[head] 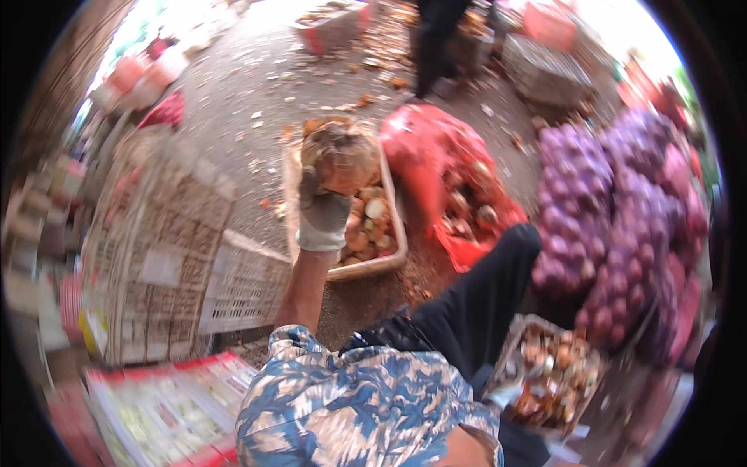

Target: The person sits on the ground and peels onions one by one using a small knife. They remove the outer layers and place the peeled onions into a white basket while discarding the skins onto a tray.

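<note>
My left hand (327, 213), in a grey glove with a white cuff, is raised over a pale plastic crate (398, 242). It grips a large brown onion-like thing (341, 154) with dry papery skin, too blurred to name surely. Below it, the crate holds several onions (373, 210), some peeled white, among brown skins. Beside the crate's right side lies a red mesh sack (435, 137), its near end showing brown onions (484, 216). A bit of my right arm shows at the bottom edge, but the right hand is out of view.
Stacked pale crates (157, 257) stand at left, near a red-rimmed tray (175, 408) of pale pieces. Purple mesh sacks (575, 204) of onions fill the right. A crate of onions and skins (548, 373) is by my right leg. A person's legs (435, 46) stand ahead on skin-strewn ground.
</note>
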A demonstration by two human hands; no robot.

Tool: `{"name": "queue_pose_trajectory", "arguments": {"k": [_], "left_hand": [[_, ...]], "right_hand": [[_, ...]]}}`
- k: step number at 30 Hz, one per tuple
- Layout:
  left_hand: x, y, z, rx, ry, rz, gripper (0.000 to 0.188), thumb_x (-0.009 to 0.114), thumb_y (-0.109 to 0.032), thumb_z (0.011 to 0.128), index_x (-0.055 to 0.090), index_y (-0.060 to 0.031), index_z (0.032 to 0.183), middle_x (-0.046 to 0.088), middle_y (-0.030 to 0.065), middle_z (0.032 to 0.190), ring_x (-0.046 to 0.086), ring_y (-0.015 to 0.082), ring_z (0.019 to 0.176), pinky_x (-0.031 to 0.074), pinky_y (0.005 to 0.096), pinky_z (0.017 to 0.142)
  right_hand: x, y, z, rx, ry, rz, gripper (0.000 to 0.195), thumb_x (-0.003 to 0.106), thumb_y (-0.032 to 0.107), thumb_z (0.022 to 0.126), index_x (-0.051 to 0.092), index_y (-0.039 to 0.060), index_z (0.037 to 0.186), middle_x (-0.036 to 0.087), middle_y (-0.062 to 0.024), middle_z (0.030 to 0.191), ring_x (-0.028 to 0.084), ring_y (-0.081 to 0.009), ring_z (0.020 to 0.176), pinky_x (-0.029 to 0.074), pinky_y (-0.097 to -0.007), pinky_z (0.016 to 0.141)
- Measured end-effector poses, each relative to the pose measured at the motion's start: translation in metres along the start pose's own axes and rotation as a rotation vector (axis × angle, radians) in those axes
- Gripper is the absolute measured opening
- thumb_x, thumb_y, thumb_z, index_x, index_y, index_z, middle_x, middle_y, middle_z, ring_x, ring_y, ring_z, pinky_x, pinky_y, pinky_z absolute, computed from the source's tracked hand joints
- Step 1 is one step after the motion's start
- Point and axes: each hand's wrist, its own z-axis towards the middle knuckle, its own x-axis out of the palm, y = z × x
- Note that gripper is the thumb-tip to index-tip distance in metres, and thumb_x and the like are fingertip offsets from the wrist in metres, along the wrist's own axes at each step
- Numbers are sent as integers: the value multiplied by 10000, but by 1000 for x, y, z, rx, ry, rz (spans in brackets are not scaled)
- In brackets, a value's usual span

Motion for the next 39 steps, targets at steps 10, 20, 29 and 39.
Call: {"name": "queue_pose_trajectory", "arguments": {"k": [10, 20, 29, 39], "left_hand": [[54, 331, -125, -961, 566, 416, 868, 779, -92, 622, 347, -50, 1373, 518, 114, 1233, 542, 238, 1122, 458, 373, 970], [25, 391, -240, -1121, 1092, 690, 856, 783, -23, 625, 332, -37, 1352, 484, 105, 1222, 523, 193, 1087, 475, 337, 935], [4, 405, -249, -1006, 1279, 959, 831, 776, -18, 600, 362, -13, 1320, 485, 117, 1195, 532, 190, 1060, 491, 317, 903], [-24, 412, -237, -1549, 888, 835, 609, 688, -98, 719, 428, 9, 1259, 605, 99, 1023, 635, 158, 792, 552, 253, 639]], "right_hand": [[37, 106, -90, -752, -275, -624, 191, 644, 103, 864, 633, -17, 1011, 667, -111, 788, 622, -160, 653, 478, -290, 569], [-4, 29, -99, -379, -436, -893, 235, 580, 259, 870, 579, 28, 828, 611, -176, 661, 623, -356, 642, 502, -435, 585], [-5, 5, -76, -152, -287, -780, 201, 555, 209, 868, 547, 8, 880, 608, -233, 712, 615, -403, 713, 484, -476, 640], [-27, -25, -60, -416, -206, -1027, 252, 623, 178, 801, 527, 11, 963, 608, -187, 707, 623, -362, 681, 501, -433, 597]]}}
